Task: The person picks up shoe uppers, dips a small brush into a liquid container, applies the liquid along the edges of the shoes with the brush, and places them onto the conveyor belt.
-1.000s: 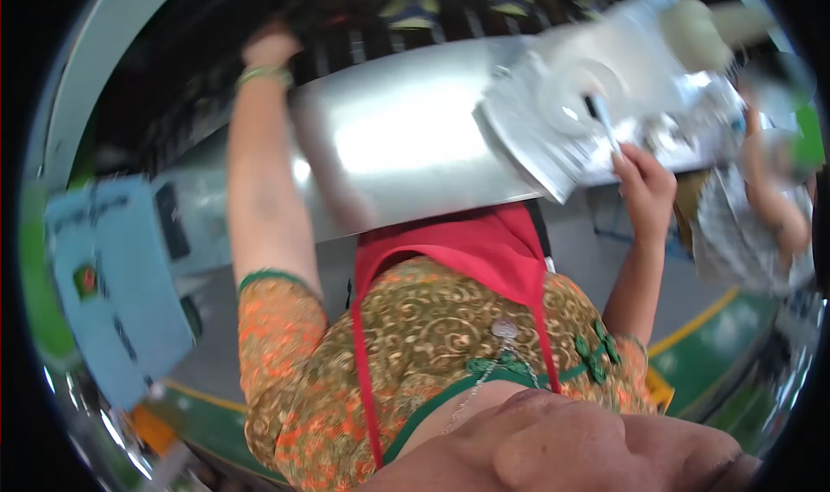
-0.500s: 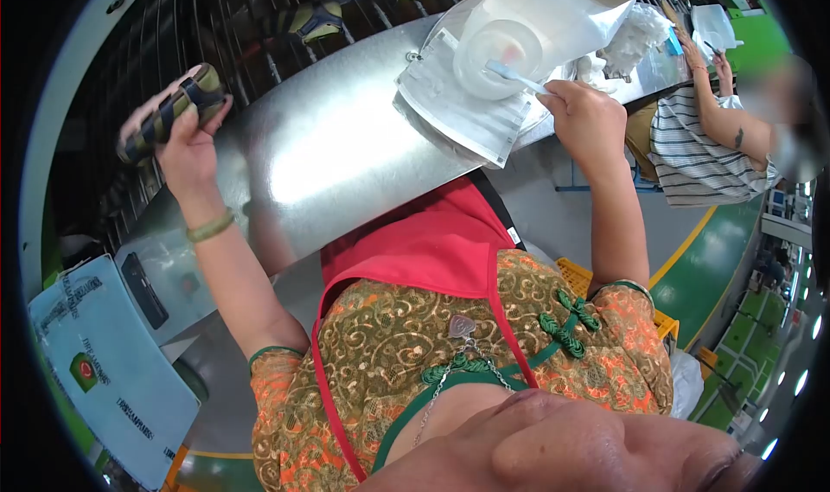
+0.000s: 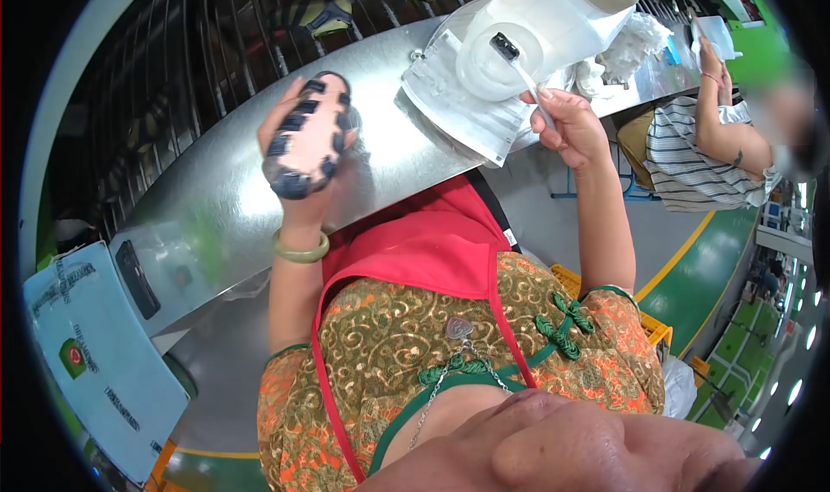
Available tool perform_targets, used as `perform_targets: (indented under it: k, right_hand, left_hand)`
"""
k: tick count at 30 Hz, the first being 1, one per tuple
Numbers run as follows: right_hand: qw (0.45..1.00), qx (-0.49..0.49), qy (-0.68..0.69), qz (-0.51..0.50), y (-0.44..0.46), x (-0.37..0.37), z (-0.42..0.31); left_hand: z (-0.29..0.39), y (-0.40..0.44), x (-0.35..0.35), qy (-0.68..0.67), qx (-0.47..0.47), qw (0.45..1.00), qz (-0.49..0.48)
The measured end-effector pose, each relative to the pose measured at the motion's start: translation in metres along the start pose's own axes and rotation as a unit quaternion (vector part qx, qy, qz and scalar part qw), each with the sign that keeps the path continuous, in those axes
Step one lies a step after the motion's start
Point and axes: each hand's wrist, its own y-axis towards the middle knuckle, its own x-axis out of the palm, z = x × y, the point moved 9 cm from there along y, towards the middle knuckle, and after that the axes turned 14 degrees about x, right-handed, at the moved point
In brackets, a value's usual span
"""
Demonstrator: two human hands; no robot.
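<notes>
My left hand (image 3: 275,122) is wrapped round a shoe upper (image 3: 313,137), held above the metal counter. Its underside faces me: a pale pink sole area edged by folded dark tabs, somewhat blurred. In my right hand (image 3: 571,127) is a brush (image 3: 529,84) with a white handle, pinched between thumb and fingers. The brush's dark bristles (image 3: 504,47) face up, over the round mouth of a translucent plastic container (image 3: 484,79). This container rests tilted on a white printed sheet (image 3: 454,116).
Behind the metal counter (image 3: 216,207), a rack of dark rods (image 3: 242,34) carries more shoe uppers (image 3: 324,15). Crumpled white material (image 3: 635,47) lies right of the container. A co-worker in a striped top (image 3: 696,155) sits at right. A pale blue box (image 3: 104,362) stands at left.
My left hand has brought the shoe upper from the rack side rightward over the counter, turning its underside toward me. In my right hand the brush has rolled, so its bristles now show.
</notes>
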Motion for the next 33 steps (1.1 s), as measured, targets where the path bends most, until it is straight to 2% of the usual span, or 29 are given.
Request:
perform_targets:
  k: [2,3,5,6,7,9,10,11,14,17,22,25,31,33]
  right_hand:
    - [0.986,-0.067,-0.1,0.118,-0.004,-0.009,-0.008]
    - [0.986,-0.065,-0.102,0.112,-0.003,-0.005,-0.004]
    - [0.893,-0.212,-0.258,0.3,-0.022,-0.011,-0.023]
    - [0.856,-0.275,-0.296,0.322,-0.026,-0.01,-0.024]
    - [0.859,-0.276,-0.297,0.314,-0.024,-0.008,-0.021]
    - [0.937,-0.188,-0.167,0.243,-0.014,-0.008,-0.003]
    - [0.963,-0.16,-0.125,0.175,-0.01,0.002,0.003]
    - [0.964,-0.161,-0.125,0.17,-0.014,0.011,0.003]
    - [0.98,-0.165,-0.092,0.057,-0.023,0.063,0.014]
    - [0.975,-0.191,-0.116,-0.004,-0.039,0.101,0.019]
    - [0.961,-0.235,-0.145,0.007,-0.045,0.122,0.026]
    - [0.947,-0.266,-0.174,0.041,-0.046,0.123,0.02]
    - [0.935,-0.284,-0.196,0.082,-0.04,0.121,0.011]
    - [0.928,-0.292,-0.209,0.098,-0.037,0.119,0.008]
  left_hand:
    - [-0.004,-0.006,0.014,-0.122,-0.015,0.992,0.033]
    - [-0.008,-0.009,0.018,-0.132,-0.014,0.99,0.044]
    - [-0.007,-0.009,0.029,-0.125,-0.033,0.992,0.006]
    - [-0.004,-0.007,0.031,-0.078,-0.004,0.997,-0.012]
    - [-0.005,-0.008,0.034,-0.097,-0.008,0.995,-0.004]
    - [0.004,0.001,0.034,0.01,0.075,0.997,-0.014]
    - [0.012,0.004,0.034,0.079,0.104,0.991,-0.001]
    - [0.018,0.007,0.034,0.137,0.129,0.982,-0.007]
    - [0.016,0.01,0.035,0.165,0.16,0.973,0.01]
    - [0.021,0.016,0.035,0.206,0.183,0.961,0.014]
    - [0.033,0.02,0.035,0.262,0.227,0.938,0.008]
    - [0.045,0.025,0.035,0.227,0.218,0.949,0.012]
    - [0.052,0.021,0.038,0.259,0.264,0.929,0.009]
    - [0.057,0.023,0.043,0.255,0.252,0.933,-0.036]
